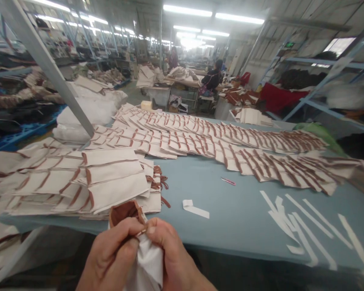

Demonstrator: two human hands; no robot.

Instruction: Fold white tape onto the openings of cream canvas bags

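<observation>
Both of my hands are pinched together low in the view on one cream fabric piece with a brown trimmed top. My left hand grips its left side, fingers curled. My right hand presses thumb and forefinger on its upper edge. The piece is held in front of the near edge of the blue table. A stack of the same cream pieces with brown edging lies just beyond my hands.
Long overlapping rows of cream and brown pieces cover the far half of the table. White paper strips, a folded strip and a small pink tool lie nearby. A grey slanted post stands left. Seated people work far back.
</observation>
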